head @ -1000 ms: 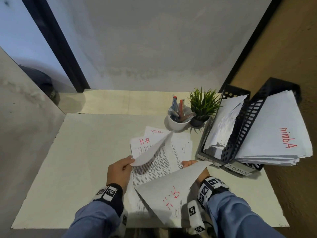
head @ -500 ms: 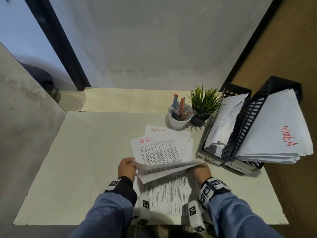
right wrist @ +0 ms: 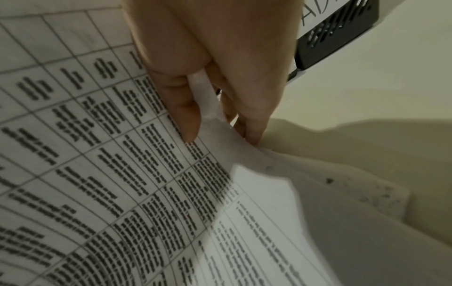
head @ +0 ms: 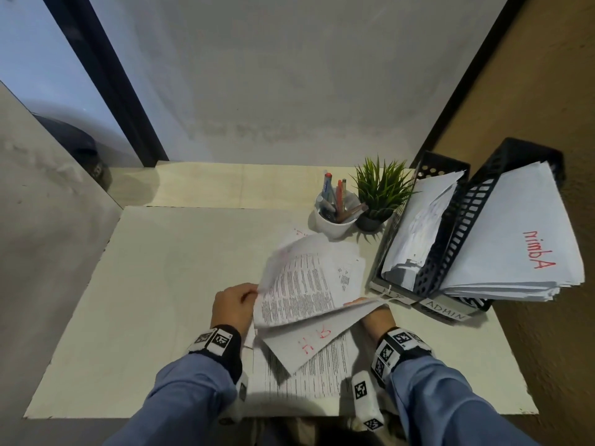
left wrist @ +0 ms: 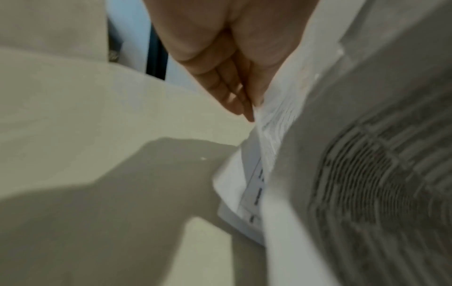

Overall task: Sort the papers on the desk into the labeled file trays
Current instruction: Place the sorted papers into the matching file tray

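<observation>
My left hand [head: 252, 292] pinches the left edge of a printed sheet [head: 296, 284] and holds it tilted up off the pile; in the left wrist view the left hand [left wrist: 252, 114] meets that sheet's edge [left wrist: 271, 123]. Beneath it my right hand [head: 375, 317], mostly hidden by paper, holds a sheet marked H.R in red [head: 309, 342]. The right wrist view shows the right hand [right wrist: 215, 135] pinching a corner of this sheet, printed with a table [right wrist: 97, 154]. More printed papers [head: 306, 378] lie flat on the desk. Two black file trays stand at the right: one [head: 428, 169] and the ADMIN tray [head: 446, 309], both holding papers.
A white cup of pens [head: 335, 217] and a small potted plant [head: 381, 194] stand behind the pile, next to the trays. The left half of the desk [head: 145, 284] is bare. A wall runs along the right, close behind the trays.
My left hand has lifted the left edge of a printed sheet up off the pile. The H.R sheet in my right hand has come down and now sits under that raised sheet.
</observation>
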`<state>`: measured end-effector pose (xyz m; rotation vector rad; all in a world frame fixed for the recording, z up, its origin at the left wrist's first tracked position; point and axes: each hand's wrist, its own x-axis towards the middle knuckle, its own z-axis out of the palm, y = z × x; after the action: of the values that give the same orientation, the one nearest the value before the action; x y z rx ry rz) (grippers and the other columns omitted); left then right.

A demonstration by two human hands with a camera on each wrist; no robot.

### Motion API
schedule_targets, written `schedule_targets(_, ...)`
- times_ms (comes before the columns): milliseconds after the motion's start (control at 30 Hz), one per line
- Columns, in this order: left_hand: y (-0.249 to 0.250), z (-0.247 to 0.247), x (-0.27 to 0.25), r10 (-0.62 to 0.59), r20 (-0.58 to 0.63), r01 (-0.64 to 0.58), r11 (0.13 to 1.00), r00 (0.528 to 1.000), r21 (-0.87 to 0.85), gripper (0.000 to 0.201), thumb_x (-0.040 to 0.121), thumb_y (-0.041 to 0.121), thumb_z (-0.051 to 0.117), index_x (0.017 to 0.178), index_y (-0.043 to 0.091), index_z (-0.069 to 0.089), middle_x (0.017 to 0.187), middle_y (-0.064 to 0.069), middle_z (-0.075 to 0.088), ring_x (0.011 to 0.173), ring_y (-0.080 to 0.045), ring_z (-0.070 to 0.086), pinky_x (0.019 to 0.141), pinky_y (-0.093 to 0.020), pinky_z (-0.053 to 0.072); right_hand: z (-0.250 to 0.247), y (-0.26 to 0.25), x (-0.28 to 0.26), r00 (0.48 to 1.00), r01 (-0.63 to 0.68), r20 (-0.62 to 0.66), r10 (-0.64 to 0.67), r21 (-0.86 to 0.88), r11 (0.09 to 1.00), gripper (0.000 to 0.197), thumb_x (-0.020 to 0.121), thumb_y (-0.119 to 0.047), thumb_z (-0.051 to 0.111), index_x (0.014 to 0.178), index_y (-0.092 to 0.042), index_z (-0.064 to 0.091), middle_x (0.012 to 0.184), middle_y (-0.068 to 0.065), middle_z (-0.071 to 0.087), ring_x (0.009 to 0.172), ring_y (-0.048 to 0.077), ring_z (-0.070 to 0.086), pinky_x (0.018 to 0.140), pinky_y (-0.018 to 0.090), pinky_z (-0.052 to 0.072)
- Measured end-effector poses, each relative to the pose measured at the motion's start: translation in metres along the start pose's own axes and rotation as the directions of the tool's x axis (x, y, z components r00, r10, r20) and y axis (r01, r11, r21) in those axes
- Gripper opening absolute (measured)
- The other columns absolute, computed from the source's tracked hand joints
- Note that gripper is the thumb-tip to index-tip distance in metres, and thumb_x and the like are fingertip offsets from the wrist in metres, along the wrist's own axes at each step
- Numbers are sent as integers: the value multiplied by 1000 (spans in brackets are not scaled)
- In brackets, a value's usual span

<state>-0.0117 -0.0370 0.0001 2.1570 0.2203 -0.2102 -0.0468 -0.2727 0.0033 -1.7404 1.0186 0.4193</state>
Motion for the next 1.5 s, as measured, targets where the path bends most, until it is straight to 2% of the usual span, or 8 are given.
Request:
schedule_targets(167, 15, -9, -9, 4, 44, 4, 984, 999, -181, 33, 84, -7, 53, 73, 21, 67, 104, 8, 65, 96, -8, 59, 86, -10, 40, -12, -3, -6, 1000, 2, -30, -1, 47, 999, 21, 75, 10, 59, 59, -3, 56, 69, 7, 58, 66, 16, 54, 49, 16, 40)
schedule_targets(433, 34, 0, -8, -116, 162, 180, 862, 980, -474, 42, 77, -14, 35, 49, 12, 51, 59, 1, 66, 66, -18, 58, 62, -16, 44, -10, -11, -9, 999, -8, -44, 14, 151, 988, 36, 82, -4, 60, 116, 8, 57, 119, 22, 61, 104, 34, 58, 96, 36, 47)
schedule_targets(533, 42, -6, -8, -170, 156, 227, 834, 973, -504, 40, 74, -16, 35, 49, 12, 48, 41, 10, 48, 52, -16, 39, 45, -15, 35, -14, -12, -11, 1000, -11, -18, 16, 262, 965, 21, 78, 8, 59, 99, 4, 64, 82, 9, 69, 88, 30, 59, 78, 25, 52)
schedule_targets(767, 54, -15, -27, -96, 344, 306, 712, 934, -632, 38, 96, 47, 36, 126, 28, 46, 138, 7, 47, 117, -7, 51, 102, -25, 34, -15, -23, -24, 991, 86, 48, -121, 463, 882, 41, 77, 21, 48, 114, 4, 55, 93, 23, 63, 83, 28, 61, 72, 27, 55)
schedule_targets(900, 69, -15, -33, 32, 193, 76, 847, 981, -527, 17, 89, 5, 58, 97, 20, 55, 103, 5, 65, 74, 11, 63, 74, -14, 55, -17, -50, -44, 939, 308, 11, -344, 423, 852, 21, 89, 3, 50, 106, 1, 62, 108, 29, 61, 109, 37, 58, 88, 36, 51)
schedule_targets(1100, 91, -21, -24, 133, -244, -227, 883, 960, -412, 9, 89, 9, 58, 93, 17, 56, 82, 11, 63, 76, 2, 60, 56, -6, 47, -19, -87, -82, 722, 687, -271, -637, 392, 612, 26, 82, 11, 55, 90, -14, 59, 86, 16, 61, 73, 22, 58, 66, 13, 52)
schedule_targets(1233, 65, -8, -29, 106, -137, -141, 949, 985, -282, 15, 91, 12, 56, 106, 13, 56, 86, 10, 62, 78, 1, 59, 54, -2, 45, 2, -51, -65, 864, 504, -183, -470, 353, 788, 19, 79, 12, 57, 82, -6, 60, 84, 29, 61, 76, 37, 61, 69, 38, 57)
schedule_targets(1500, 63, -12, -19, 5, -112, -52, 906, 994, -420, 4, 89, 12, 59, 87, 12, 62, 87, -10, 70, 80, -17, 65, 65, -20, 53, -16, -59, -51, 888, 455, -86, -451, 295, 840, 14, 86, 2, 58, 96, -6, 62, 81, -1, 64, 73, 12, 60, 60, 15, 50)
